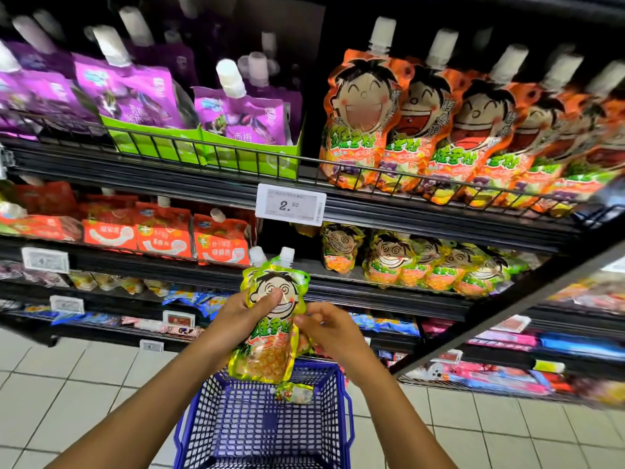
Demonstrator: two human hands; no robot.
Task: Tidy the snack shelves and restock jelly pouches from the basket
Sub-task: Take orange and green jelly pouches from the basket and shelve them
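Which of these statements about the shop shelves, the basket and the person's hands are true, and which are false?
1. Both hands hold yellow-green jelly pouches. True: the left hand and right hand grip them from either side.
2. The blue basket holds no pouches. False: one pouch lies inside.
3. The price tag reads 2.50. True.
4. The orange pouches stand on the lowest shelf. False: they stand on the top shelf, right of the purple pouches.
5. Matching yellow-green pouches sit on the shelf below the orange ones. True.
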